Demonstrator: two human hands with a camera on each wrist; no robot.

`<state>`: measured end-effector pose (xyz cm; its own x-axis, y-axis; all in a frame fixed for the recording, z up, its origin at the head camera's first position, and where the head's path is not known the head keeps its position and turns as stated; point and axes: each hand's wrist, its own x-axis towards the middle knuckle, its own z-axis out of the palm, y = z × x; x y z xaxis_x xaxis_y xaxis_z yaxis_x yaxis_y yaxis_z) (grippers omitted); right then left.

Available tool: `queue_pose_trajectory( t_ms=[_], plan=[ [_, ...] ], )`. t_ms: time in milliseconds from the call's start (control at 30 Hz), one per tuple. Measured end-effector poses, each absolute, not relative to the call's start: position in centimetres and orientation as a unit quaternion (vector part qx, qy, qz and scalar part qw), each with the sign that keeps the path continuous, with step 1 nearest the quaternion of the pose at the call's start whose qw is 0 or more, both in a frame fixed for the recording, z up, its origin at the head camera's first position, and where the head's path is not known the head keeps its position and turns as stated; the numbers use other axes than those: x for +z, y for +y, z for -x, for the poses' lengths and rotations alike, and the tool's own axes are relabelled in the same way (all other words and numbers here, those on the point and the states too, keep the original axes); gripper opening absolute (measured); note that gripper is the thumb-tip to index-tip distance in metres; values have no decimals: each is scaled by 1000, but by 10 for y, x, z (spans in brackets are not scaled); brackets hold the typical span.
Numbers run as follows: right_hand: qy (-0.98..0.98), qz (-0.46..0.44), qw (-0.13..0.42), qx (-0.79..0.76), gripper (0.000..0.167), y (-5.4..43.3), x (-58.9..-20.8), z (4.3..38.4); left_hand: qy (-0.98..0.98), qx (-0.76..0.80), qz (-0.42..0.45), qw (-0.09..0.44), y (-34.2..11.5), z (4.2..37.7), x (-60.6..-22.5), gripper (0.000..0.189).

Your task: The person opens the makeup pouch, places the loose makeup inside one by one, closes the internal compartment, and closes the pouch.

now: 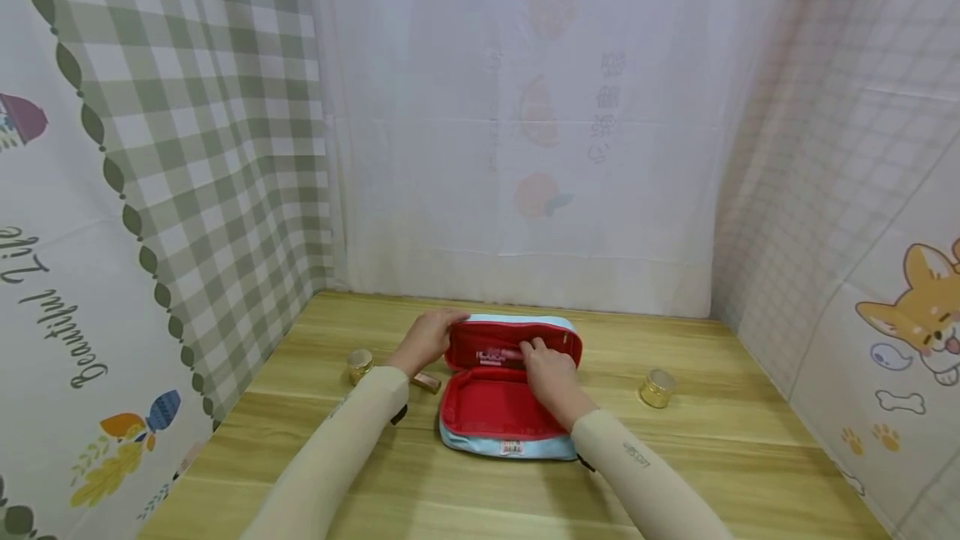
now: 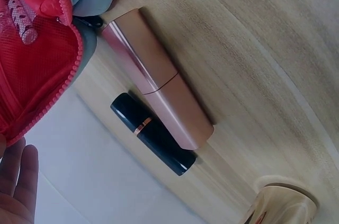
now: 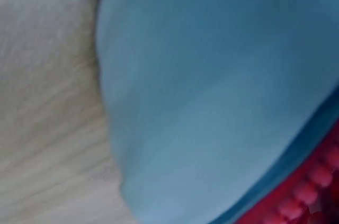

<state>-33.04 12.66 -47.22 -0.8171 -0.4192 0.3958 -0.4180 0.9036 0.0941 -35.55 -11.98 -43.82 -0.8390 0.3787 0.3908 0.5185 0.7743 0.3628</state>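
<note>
Left hand [image 1: 429,337] pinches the lid [image 1: 498,336] edge; pouch [image 1: 480,446] sits open between both hands. Right hand [image 1: 552,379] at lid's mesh [image 2: 42,62], finger grip can't tell. Risk: left slips, lid flops onto right fingers; catching fingertips could snag mesh.

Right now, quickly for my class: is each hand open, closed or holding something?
Left hand: closed, holding the open light-blue, red-lined fabric pouch by its edge.
Right hand: inside that pouch; its grip cannot be told.
</note>
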Motion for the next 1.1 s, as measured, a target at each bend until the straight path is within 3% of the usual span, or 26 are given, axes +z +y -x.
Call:
queue_pose_trajectory(
  t_ms=[400,667,833,967,1033,1100],
  plan=[
    [-939,-231,253,0,38,134,-473,325,-929,-230,244,157,-120,357,-439,48],
    [-931,-247,268,10,36,139,-469,321,-928,-233,246,153,-122,356,-439,50],
    [-900,-259,349,43,26,150,-467,322,-926,-231,252,160,-123,356,-440,49],
    [-876,-218,416,108,25,164,-466,329,-924,-233,255,163,-122,357,-441,48],
    [-886,-172,403,152,34,171,-465,332,-924,-235,254,161,-122,357,-441,48],
    [-906,-127,348,205,46,178,-463,333,-925,-236,251,158,-121,356,-441,47]
  ],
)
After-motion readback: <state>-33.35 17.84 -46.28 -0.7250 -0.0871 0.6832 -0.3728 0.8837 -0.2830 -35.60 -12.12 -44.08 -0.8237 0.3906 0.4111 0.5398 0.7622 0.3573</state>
